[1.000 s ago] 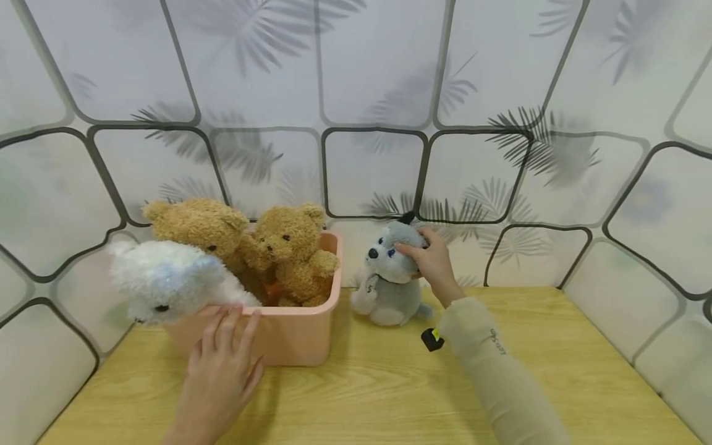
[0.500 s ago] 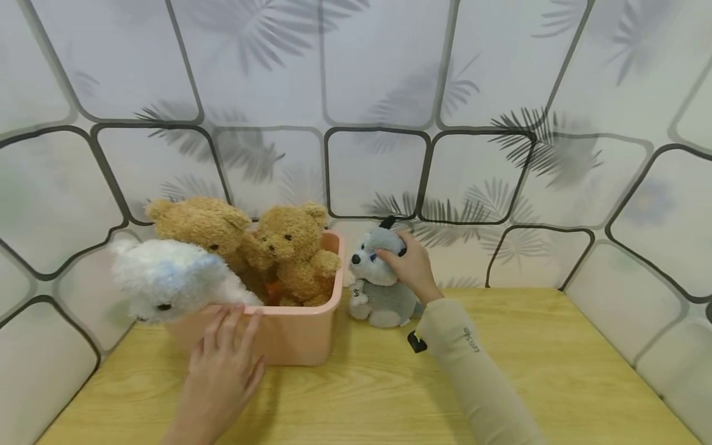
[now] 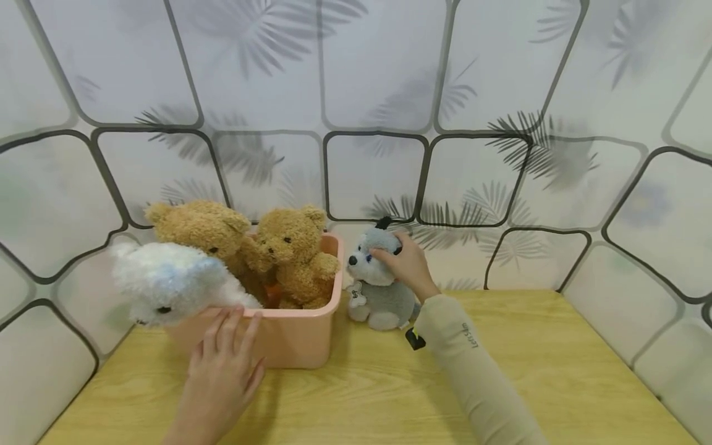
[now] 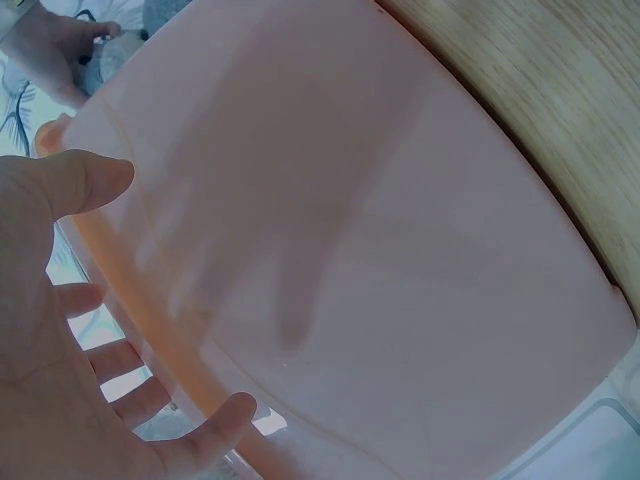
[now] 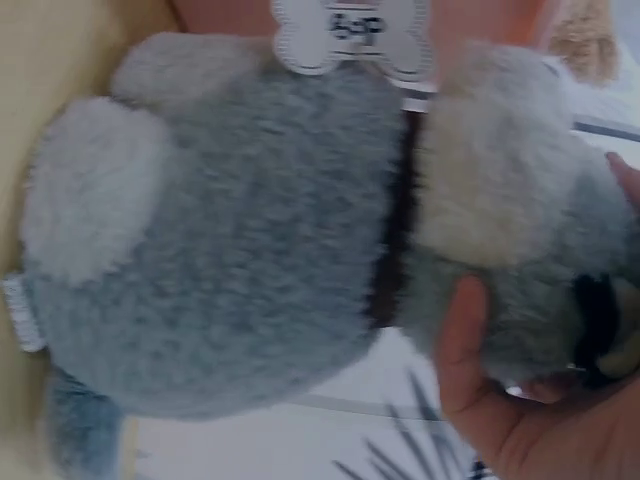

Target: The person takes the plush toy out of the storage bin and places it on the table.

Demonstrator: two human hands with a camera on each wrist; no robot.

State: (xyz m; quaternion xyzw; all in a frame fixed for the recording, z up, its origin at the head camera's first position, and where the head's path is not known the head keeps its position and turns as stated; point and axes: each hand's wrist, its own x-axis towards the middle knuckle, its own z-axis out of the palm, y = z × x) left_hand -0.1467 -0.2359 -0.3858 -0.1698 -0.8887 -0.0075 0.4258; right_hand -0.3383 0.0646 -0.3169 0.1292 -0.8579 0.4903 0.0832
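Observation:
My right hand [image 3: 410,264] grips the head of a grey and white plush dog [image 3: 386,303], thumb near its eye. The dog sits upright on the table, right beside the pink bin [image 3: 295,343]. In the right wrist view the plush dog [image 5: 240,230] shows its dark collar and white bone-shaped tag [image 5: 350,35]. My left hand [image 3: 219,374] rests against the bin's front, fingers extended with tips at the rim. From the left wrist, thumb and fingers [image 4: 95,185] look spread beside the bin wall [image 4: 400,240].
Two brown teddy bears [image 3: 295,253] sit in the bin, one behind the other's arm. A fluffy white plush toy [image 3: 167,278] leans out over its left front. A small black object [image 3: 415,339] shows by the right cuff. Patterned cloth walls [image 3: 372,173] surround the wooden table [image 3: 356,395].
My right hand has moved the plush dog left, close up to the bin, and then barely shifted. The left hand has stayed at the bin's rim.

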